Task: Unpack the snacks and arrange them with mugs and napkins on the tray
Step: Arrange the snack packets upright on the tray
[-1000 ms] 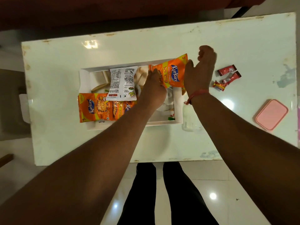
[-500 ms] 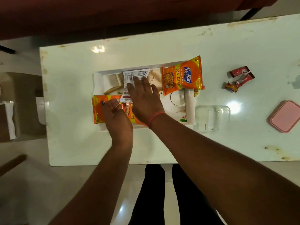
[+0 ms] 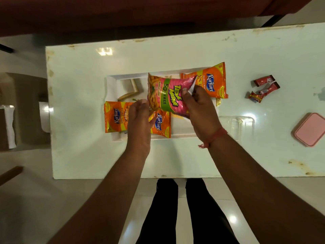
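Note:
A white tray (image 3: 112, 87) lies on the white table. Over it I hold a pink and green snack packet (image 3: 168, 95), front side up: my right hand (image 3: 198, 110) grips its right end and my left hand (image 3: 139, 118) pinches its lower left corner. One orange Kurkure packet (image 3: 211, 80) rests on the tray's far right corner. Two more orange Kurkure packets (image 3: 116, 117) lie side by side along the tray's near edge, partly under my left hand. A folded napkin (image 3: 130, 88) shows inside the tray at the left. Mugs are hidden.
Small red candy wrappers (image 3: 263, 88) lie on the table right of the tray. A clear plastic box (image 3: 242, 125) sits beside the tray's right side, and a pink lid (image 3: 309, 129) lies near the table's right edge. My legs stand below the table's near edge (image 3: 140, 176).
Both hands left the orange packet on the tray's far right corner and came to the white-backed packet. It has been lifted and turned over, so its pink front faces up.

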Tool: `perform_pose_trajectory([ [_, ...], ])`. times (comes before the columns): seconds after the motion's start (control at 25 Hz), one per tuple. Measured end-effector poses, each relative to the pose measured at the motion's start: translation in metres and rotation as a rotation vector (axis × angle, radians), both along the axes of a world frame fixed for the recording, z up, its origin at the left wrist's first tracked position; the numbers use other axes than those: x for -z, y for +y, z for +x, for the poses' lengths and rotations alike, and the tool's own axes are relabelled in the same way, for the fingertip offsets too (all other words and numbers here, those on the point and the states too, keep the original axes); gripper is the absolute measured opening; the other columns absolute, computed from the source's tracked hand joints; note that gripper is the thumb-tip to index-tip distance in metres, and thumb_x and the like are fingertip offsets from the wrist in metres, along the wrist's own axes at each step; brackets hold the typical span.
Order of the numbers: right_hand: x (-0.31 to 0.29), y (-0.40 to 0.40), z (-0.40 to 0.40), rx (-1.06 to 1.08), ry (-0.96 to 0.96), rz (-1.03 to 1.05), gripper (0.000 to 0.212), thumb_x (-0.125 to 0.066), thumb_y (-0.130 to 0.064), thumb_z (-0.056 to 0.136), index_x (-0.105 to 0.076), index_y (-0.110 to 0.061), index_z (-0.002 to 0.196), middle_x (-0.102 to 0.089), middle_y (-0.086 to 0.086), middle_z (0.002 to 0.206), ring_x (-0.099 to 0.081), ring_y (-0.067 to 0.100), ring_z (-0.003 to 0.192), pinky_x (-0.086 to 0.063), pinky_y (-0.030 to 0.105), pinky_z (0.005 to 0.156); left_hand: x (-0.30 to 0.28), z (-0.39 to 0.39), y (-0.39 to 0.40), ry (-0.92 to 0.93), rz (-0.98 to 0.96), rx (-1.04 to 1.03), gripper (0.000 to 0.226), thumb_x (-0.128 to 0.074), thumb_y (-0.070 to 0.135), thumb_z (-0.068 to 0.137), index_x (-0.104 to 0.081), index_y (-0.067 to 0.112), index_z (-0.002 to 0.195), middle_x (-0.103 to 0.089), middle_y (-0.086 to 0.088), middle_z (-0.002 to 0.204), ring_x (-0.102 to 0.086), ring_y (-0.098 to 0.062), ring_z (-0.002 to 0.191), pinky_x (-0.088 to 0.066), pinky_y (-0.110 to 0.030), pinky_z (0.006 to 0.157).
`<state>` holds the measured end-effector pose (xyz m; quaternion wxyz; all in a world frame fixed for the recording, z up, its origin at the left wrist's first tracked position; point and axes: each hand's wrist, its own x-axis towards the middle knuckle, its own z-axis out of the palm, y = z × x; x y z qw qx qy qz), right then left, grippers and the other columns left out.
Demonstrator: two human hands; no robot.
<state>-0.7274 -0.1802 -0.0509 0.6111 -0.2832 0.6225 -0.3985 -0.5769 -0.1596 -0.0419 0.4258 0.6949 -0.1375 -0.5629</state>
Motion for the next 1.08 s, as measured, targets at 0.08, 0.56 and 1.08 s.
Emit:
perform_pose_trajectory([
  [0.08,-0.001,0.027,-0.008,0.03,-0.265,0.14,0.023,-0.049,-0.022,0.104,-0.058,-0.014,0.124,-0.071,0.01,0.12,-0.071,0.025,0.106,-0.06,0.044,0.087,0.0,-0.004,0.003,0.042,0.022,0.157,0.018,-0.059,0.039,0.098,-0.065,0.022,0.104,-0.076,0.001,0.098,-0.074,-0.018,0.095,-0.062,-0.04,0.077],
  [0.56,0.021,0.066,-0.086,0.125,0.416,0.169,0.016,-0.06,-0.027,0.096,-0.066,-0.019,0.108,-0.072,-0.003,0.105,-0.07,0.015,0.096,-0.058,0.027,0.077,0.027,-0.069,0.027,-0.165,0.193,0.586,0.025,-0.058,0.025,0.099,-0.051,0.021,0.123,-0.066,0.002,0.115,-0.065,-0.021,0.112,-0.054,-0.033,0.085],
  [1.08,0.054,0.054,-0.097,-0.037,0.707,0.097,0.024,-0.051,-0.018,0.098,-0.062,-0.013,0.118,-0.065,0.006,0.118,-0.064,0.021,0.106,-0.058,0.039,0.09,0.049,-0.102,0.031,-0.264,0.117,0.892,0.044,-0.053,0.012,0.097,-0.051,0.028,0.139,-0.065,-0.003,0.13,-0.058,-0.021,0.12,-0.048,-0.034,0.098],
])
